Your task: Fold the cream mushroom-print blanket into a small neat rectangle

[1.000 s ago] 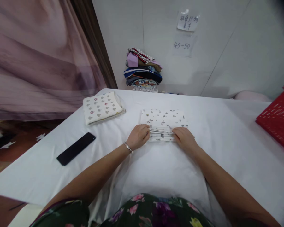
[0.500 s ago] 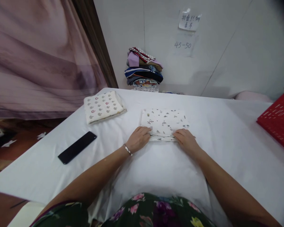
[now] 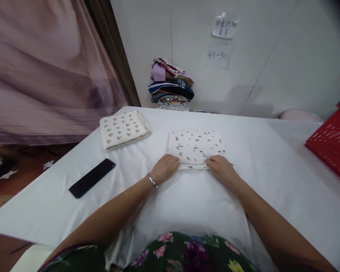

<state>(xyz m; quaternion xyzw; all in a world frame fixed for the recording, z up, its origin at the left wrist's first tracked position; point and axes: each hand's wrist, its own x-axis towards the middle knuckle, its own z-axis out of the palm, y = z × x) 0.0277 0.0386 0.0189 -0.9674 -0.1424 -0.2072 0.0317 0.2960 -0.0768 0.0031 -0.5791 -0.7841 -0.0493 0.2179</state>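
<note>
In front of me on the table lies a folded white cloth with small printed motifs, its stacked layers showing along the near edge. My left hand, with a silver bracelet at the wrist, is closed on the near left corner. At the near right corner, my right hand pinches the edge between thumb and fingers. The fingertips of both hands are partly hidden by the hands themselves. A second folded cloth, cream with grey and red motifs, rests apart at the far left.
A black phone lies on the white-covered table left of my arm. At the right edge stands a red perforated basket. Behind the table, a pile of folded fabrics is against the wall; a pink curtain hangs at left.
The fingers of my left hand have drawn in slightly at the cloth's corner. My right hand stays at its corner, and the cloth lies nearly the same. The view has shifted a little.
</note>
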